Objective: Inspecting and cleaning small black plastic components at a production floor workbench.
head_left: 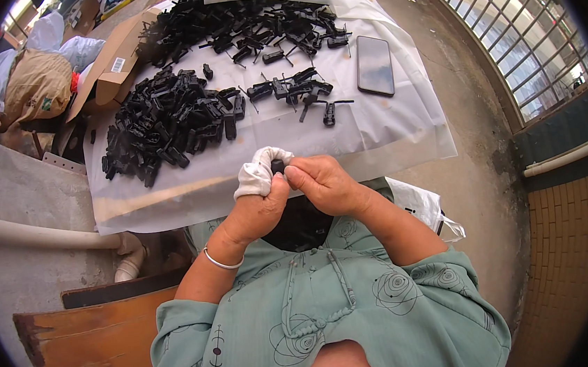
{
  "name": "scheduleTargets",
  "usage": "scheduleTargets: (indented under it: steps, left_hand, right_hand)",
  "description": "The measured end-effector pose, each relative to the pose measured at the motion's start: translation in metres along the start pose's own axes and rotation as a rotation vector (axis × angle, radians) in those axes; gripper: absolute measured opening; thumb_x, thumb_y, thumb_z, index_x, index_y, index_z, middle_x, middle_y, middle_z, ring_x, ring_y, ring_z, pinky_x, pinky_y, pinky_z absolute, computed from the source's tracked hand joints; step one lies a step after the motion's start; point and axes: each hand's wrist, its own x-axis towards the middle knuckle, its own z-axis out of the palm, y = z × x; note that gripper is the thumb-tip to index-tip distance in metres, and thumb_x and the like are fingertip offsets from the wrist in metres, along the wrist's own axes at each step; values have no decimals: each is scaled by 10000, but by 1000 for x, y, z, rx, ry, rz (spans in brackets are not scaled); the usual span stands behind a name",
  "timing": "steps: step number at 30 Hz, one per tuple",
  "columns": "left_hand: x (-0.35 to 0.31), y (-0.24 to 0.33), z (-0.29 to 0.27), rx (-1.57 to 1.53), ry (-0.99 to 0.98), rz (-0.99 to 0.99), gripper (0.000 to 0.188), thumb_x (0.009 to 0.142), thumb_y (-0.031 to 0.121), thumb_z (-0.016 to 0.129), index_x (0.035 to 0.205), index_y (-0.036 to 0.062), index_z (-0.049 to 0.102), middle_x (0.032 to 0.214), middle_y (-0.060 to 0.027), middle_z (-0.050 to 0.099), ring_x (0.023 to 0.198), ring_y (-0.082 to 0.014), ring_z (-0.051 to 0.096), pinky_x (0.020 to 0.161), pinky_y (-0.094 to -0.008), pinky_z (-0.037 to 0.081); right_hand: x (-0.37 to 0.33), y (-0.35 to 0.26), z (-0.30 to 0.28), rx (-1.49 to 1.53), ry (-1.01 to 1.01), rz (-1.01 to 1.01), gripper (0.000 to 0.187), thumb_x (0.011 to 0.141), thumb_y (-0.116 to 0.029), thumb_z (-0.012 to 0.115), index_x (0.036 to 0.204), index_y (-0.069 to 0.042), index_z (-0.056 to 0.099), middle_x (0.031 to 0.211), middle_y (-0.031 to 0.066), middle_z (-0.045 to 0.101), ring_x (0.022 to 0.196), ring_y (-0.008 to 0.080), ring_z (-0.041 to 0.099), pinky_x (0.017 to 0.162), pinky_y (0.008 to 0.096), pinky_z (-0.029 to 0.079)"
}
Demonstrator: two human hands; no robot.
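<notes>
In the head view, the left hand (258, 211), its fingers (white cloth (254, 178) is wrapping them), is clamping a small black piece (278, 165) by the table's (401, 129) near edge. The right hand (323, 182) is pinching it too, seemingly working it; continuing is probably calling for steadiness.

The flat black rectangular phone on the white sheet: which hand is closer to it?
Right. In the picture, the right hand is below and left of the phone; the left hand is farther left.
</notes>
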Motion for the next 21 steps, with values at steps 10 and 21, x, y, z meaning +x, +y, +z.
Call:
scheduleTargets:
  steps: [10,21]
  left_hand:
    - [2,8,1,49,-10,-60,270,815,27,449,1077,-37,467,929,-168,557,836,-229,552,772,-308,452]
    - [41,7,-54,872,314,261,496,726,8,642,1211,52,545,1234,-174,500,1140,-311,458,965,-364,363]
  right_hand:
    - [2,10,2,-183,65,-86,243,894,-184,508,737,1,513,652,189,539,608,371,522,545,403,413]
    - [25,45,-55,-1131,433,230,349,791,-334,626,867,-25,483,734,154,608,689,330,616,582,407,493]
